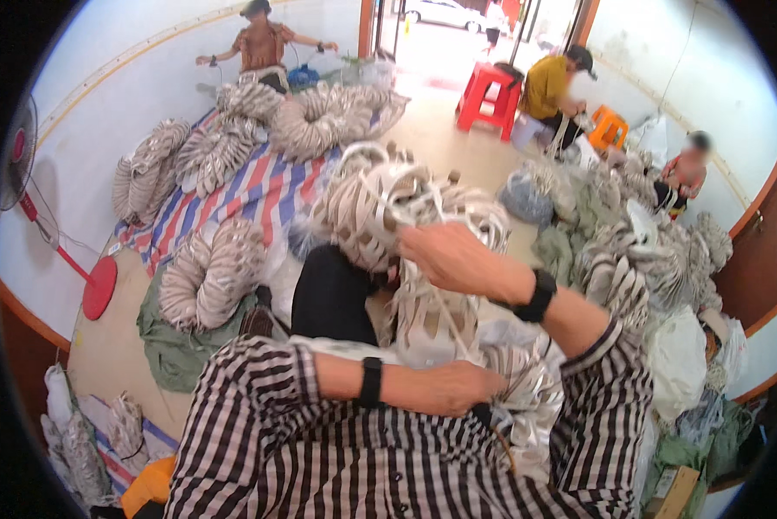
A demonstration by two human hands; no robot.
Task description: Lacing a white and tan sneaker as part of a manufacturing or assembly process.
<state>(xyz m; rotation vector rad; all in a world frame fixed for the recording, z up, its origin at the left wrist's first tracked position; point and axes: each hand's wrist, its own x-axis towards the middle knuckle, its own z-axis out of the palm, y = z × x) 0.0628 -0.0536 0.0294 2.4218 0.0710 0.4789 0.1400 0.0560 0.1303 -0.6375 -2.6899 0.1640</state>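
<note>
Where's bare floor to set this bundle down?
Bare floor lies left, between the fan base and the green cloth; more ahead, before the red stool. Right of your right hand, piled bundles crowd everything.

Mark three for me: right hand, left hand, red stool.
right hand [444, 253], head view, on the back of the hand raised at the pale strap bundle [380, 208].
left hand [453, 387], head view, on the knuckles, low by the straps.
red stool [490, 97], head view, on its seat and near legs.

Bright doorway daylight, fisheye-bent dark rim
</note>
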